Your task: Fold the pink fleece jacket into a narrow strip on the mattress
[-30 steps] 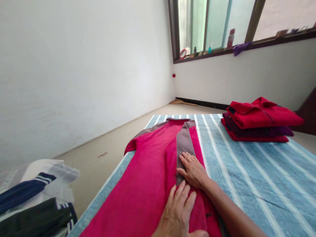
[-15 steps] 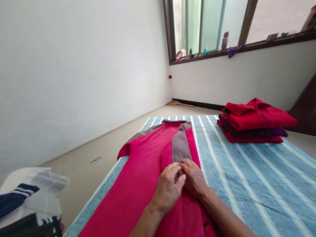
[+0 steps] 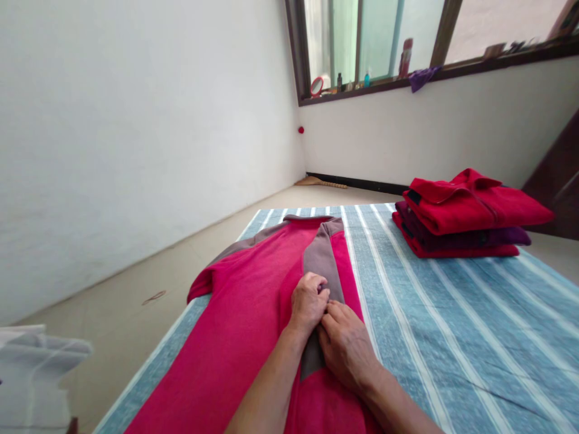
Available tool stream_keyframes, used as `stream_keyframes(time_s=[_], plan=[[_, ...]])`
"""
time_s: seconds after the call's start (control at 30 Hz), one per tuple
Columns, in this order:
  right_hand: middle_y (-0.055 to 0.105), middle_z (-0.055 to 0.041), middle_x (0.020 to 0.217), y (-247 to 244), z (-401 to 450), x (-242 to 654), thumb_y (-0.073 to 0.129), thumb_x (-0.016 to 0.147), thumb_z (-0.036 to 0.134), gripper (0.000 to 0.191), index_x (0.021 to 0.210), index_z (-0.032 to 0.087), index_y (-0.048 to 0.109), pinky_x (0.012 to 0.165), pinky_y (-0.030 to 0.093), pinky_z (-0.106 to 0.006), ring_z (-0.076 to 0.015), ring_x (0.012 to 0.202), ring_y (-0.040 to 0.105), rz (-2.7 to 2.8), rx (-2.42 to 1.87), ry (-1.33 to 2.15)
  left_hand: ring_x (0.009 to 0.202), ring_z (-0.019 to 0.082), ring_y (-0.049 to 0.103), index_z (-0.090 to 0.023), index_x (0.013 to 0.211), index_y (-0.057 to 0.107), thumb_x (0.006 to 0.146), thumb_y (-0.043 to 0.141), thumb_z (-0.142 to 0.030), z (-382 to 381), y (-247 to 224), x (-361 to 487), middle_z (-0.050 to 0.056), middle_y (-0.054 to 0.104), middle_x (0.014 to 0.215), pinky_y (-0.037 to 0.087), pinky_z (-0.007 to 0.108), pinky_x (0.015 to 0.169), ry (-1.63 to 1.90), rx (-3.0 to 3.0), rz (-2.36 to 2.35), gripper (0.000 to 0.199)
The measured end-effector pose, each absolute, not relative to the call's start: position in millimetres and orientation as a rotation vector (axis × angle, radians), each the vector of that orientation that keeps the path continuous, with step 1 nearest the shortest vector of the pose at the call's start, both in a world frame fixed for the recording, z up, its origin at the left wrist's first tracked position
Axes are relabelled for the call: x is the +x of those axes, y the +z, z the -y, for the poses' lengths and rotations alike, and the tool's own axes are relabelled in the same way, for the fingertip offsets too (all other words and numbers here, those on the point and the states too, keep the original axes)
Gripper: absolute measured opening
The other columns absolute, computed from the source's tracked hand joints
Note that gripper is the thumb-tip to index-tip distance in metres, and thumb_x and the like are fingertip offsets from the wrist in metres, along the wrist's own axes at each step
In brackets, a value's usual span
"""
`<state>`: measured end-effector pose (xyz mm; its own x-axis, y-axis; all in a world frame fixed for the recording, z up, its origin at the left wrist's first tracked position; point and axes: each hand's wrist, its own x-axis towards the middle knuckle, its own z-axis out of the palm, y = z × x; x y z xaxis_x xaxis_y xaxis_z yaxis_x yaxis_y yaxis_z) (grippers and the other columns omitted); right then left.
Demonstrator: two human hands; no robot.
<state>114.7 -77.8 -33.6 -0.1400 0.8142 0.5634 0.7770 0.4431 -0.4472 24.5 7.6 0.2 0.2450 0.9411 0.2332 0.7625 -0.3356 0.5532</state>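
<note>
A pink-red jacket (image 3: 248,307) with grey shoulder and sleeve panels lies spread on the striped bedcover, its collar at the far end. One sleeve (image 3: 322,259) is folded in lengthwise along the right side. My left hand (image 3: 309,301) is closed on the grey part of this sleeve, fingers curled into the cloth. Just nearer and to the right, my right hand (image 3: 347,343) pinches the same sleeve, its fingertips touching my left hand. The cloth between the fingertips is mostly hidden. The other sleeve hangs over the bed's left edge.
A stack of folded red and purple garments (image 3: 470,211) sits at the right on the blue-and-white striped cover (image 3: 407,337). White clothing (image 3: 36,374) is at lower left. A broom (image 3: 321,181) lies on the floor by the wall; small items, including a mirror (image 3: 316,86), line the windowsill.
My left hand has moved farther up the sleeve and curled tighter. My right hand has shifted slightly nearer me. The view has turned a little, and less of the clothing at left shows.
</note>
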Motion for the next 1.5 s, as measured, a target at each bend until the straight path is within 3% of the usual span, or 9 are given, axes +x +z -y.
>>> stream_keyframes(time_s=[0.2,0.47,0.83,1.2,1.5], plan=[[0.063,-0.0099,0.096,-31.8,79.7,114.4,0.046,0.089,0.010,0.022,0.096,0.018,0.064,0.085,0.048,-0.040,-0.0256,0.098,0.057,1.923,-1.352,0.098,0.090,0.015,0.061,-0.020,0.084,0.069,0.075,0.062,-0.006,-6.6,-6.4,20.8,0.002,0.065,0.093,0.050,0.028,0.083,0.757,2.264,-1.518,0.018],[0.063,-0.0100,0.095,-34.1,78.8,114.0,0.044,0.089,0.008,0.022,0.094,0.016,0.064,0.086,0.047,-0.039,-0.0249,0.096,0.056,1.937,-1.357,0.098,0.085,0.015,0.059,-0.020,0.079,0.071,0.081,0.060,-0.012,-8.6,-6.9,22.1,0.002,0.062,0.088,0.047,0.026,0.076,0.694,2.387,-1.520,0.014],[0.061,-0.0079,0.089,-37.1,78.4,113.1,0.046,0.091,0.009,0.019,0.085,0.016,0.063,0.087,0.046,-0.038,-0.0230,0.091,0.055,1.905,-1.328,0.083,0.080,0.018,0.053,-0.020,0.066,0.062,0.086,0.054,-0.012,-15.6,-10.8,20.8,0.003,0.060,0.080,0.042,0.027,0.071,0.622,2.612,-1.419,0.023],[0.060,-0.0075,0.088,-30.1,78.6,112.3,0.049,0.086,0.007,0.020,0.073,0.019,0.057,0.086,0.047,-0.037,-0.0224,0.090,0.055,1.898,-1.315,0.024,0.077,0.016,0.057,-0.019,0.077,0.054,0.089,0.044,-0.009,-24.4,-22.6,15.4,0.003,0.058,0.080,0.045,0.026,0.071,0.873,2.479,-1.482,0.019],[0.060,-0.0071,0.086,-31.0,79.5,112.0,0.050,0.086,0.007,0.017,0.076,0.018,0.057,0.084,0.046,-0.037,-0.0224,0.088,0.055,1.892,-1.322,0.080,0.079,0.013,0.061,-0.018,0.076,0.062,0.083,0.056,-0.008,-20.4,-14.9,14.2,0.002,0.062,0.085,0.047,0.022,0.072,0.814,2.479,-1.378,0.014]])
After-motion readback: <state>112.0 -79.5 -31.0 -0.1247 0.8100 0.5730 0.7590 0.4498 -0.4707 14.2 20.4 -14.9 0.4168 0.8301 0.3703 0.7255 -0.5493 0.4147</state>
